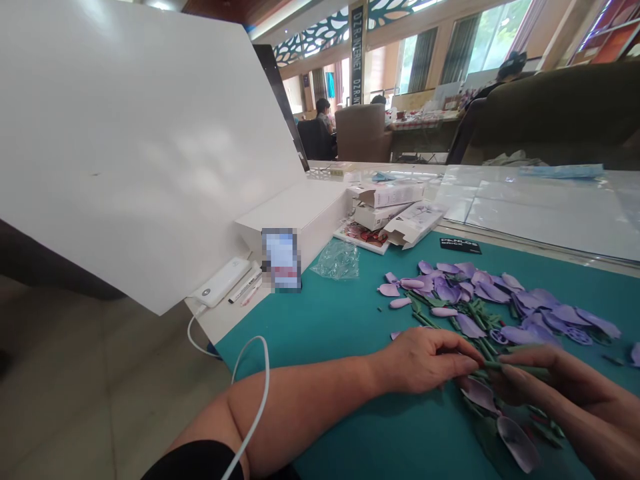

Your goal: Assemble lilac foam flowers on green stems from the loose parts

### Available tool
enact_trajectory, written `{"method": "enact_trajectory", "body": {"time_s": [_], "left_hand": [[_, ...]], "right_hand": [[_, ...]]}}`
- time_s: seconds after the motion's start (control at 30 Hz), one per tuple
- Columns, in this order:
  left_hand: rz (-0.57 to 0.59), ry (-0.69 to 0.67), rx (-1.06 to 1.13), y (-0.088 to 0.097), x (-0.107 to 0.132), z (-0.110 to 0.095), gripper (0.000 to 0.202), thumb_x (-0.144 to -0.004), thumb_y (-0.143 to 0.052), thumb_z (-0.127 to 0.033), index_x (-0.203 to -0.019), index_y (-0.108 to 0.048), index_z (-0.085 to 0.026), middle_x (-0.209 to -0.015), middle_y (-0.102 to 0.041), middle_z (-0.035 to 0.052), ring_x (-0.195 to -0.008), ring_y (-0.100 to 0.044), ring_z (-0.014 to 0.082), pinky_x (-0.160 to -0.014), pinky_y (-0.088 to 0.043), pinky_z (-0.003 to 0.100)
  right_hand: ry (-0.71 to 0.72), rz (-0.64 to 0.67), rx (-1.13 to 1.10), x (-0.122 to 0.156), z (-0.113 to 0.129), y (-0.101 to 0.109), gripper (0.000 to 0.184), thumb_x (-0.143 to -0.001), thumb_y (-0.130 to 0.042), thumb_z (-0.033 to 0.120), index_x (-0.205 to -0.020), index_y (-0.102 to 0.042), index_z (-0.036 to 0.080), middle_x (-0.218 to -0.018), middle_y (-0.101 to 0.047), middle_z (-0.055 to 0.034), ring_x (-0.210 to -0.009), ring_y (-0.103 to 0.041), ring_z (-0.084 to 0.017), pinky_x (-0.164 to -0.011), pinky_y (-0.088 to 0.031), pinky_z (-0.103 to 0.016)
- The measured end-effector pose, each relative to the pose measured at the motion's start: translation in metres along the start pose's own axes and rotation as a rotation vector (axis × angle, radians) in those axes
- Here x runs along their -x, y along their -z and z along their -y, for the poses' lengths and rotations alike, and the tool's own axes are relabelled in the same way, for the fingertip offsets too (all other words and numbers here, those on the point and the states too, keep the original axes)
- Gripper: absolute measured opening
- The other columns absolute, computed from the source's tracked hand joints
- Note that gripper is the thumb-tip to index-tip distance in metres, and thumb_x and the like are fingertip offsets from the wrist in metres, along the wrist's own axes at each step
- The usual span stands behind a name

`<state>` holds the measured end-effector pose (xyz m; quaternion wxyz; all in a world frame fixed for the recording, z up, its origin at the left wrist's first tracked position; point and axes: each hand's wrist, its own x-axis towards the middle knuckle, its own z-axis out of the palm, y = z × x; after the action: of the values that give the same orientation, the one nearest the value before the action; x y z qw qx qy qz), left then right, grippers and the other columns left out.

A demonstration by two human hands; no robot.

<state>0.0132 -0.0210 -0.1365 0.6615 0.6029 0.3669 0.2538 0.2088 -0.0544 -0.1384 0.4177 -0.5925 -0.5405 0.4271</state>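
My left hand (pixel 425 360) comes in from the left, thumb and forefinger pinched at one end of a thin green plastic stem (pixel 493 365). From the right, my right hand (pixel 565 383) grips the same stem, which runs on between its fingers. Beneath and beyond both hands lie loose purple plastic petals (pixel 540 313) and green stem and leaf pieces (pixel 480 313). Closer to me, a pale purple petal (pixel 520 443) rests among more green parts, some hidden by my right hand.
A green mat (pixel 320 327) covers the table. Behind it are a clear plastic bag (pixel 337 260), opened white boxes (pixel 415 223), a black card (pixel 460 245) and a propped phone (pixel 283 260). A white cable (pixel 263 393) crosses over my left arm. A power bank (pixel 223 283) sits at the left edge.
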Motion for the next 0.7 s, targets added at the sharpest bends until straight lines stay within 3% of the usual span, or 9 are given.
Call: {"method": "enact_trajectory", "body": {"time_s": [0.23, 0.4, 0.53, 0.7], "left_hand": [[-0.02, -0.037, -0.088, 0.001, -0.002, 0.005, 0.027, -0.085, -0.058, -0.027, -0.107, -0.069, -0.016, -0.082, -0.065, 0.0045, -0.079, -0.06, 0.0152, -0.078, -0.049, 0.029], [-0.045, -0.076, -0.181, 0.002, -0.001, 0.006, 0.029, -0.085, -0.056, -0.031, -0.105, -0.07, -0.015, -0.077, -0.065, 0.0036, -0.079, -0.061, 0.0155, -0.078, -0.048, 0.028], [-0.039, -0.067, -0.271, 0.003, 0.0, 0.001, 0.028, -0.086, -0.054, -0.03, -0.106, -0.069, -0.016, -0.084, -0.069, 0.0038, -0.085, -0.062, 0.0163, -0.082, -0.047, 0.027], [-0.046, -0.098, -0.429, 0.003, 0.003, -0.011, 0.023, -0.085, -0.053, -0.023, -0.1, -0.07, -0.017, -0.088, -0.071, 0.0031, -0.086, -0.062, 0.0174, -0.079, -0.046, 0.025]], "right_hand": [[0.015, 0.006, 0.078, 0.0, 0.007, -0.003, 0.037, -0.054, -0.071, 0.062, -0.064, -0.067, 0.026, -0.059, -0.068, -0.0062, -0.049, -0.064, -0.023, -0.037, -0.052, -0.027], [0.115, 0.068, 0.286, -0.009, -0.011, 0.008, 0.038, -0.061, -0.063, 0.065, -0.07, -0.068, 0.028, -0.069, -0.072, -0.0069, -0.059, -0.068, -0.026, -0.043, -0.055, -0.03], [0.244, 0.151, 0.479, -0.013, -0.022, 0.017, 0.032, -0.072, -0.06, 0.057, -0.082, -0.069, 0.029, -0.083, -0.075, -0.0079, -0.069, -0.07, -0.027, -0.056, -0.057, -0.033], [0.431, 0.133, 0.623, -0.002, -0.001, 0.008, 0.024, -0.088, -0.045, 0.036, -0.089, -0.065, 0.025, -0.082, -0.074, -0.0064, -0.068, -0.069, -0.021, -0.057, -0.054, -0.027]]}}
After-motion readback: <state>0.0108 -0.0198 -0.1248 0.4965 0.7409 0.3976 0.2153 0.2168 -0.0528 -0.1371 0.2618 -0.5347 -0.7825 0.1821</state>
